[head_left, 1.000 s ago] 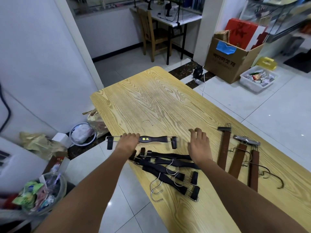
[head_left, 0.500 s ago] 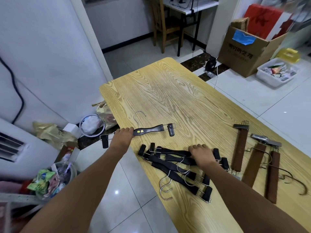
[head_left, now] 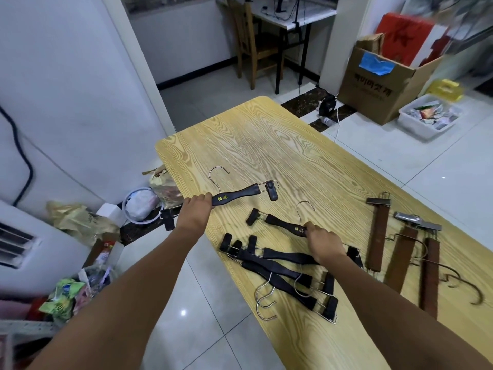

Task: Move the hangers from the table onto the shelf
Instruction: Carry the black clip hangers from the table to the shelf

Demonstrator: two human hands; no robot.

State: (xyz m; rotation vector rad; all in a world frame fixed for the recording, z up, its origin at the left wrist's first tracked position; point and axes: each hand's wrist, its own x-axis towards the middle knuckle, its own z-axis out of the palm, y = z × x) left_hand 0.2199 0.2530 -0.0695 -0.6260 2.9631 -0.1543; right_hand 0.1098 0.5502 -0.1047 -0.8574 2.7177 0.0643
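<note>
Head view, looking down the length of a pale wood-grain surface (head_left: pixel 266 145).

L hand (head_left: pixel 196 209): fingers curled round the first black hanger (head_left: pixel 234 196) near its middle, just beside the gold lettering. Hook points away from us. Its far clip sits over the wood; its near clip hangs out past the surface's left edge, over the floor tiles. We cannot tell whether the bar clears the wood.

R hand (head_left: pixel 324 244): fingers wrapped round the second black hanger (head_left: pixel 282 222) at its middle, by the gold lettering, hook pointing away. The left clip end is free; the other end is hidden under the hand.

Just below the R hand, near our edge of the surface: a pile of black hangers (head_left: pixel 280 271), approx. three or four, crossed over one another, hooks toward us. Exact count unclear.

Far right of the surface: three brown wooden hangers (head_left: pixel 378 236), roughly parallel, metal clips at the far ends, apart from the black pile.

Bkgd: cardboard box (head_left: pixel 378 86) on the floor w/ blue tape, a white bin (head_left: pixel 429 118) beside it, a wooden chair (head_left: pixel 253 44) at a desk.
</note>
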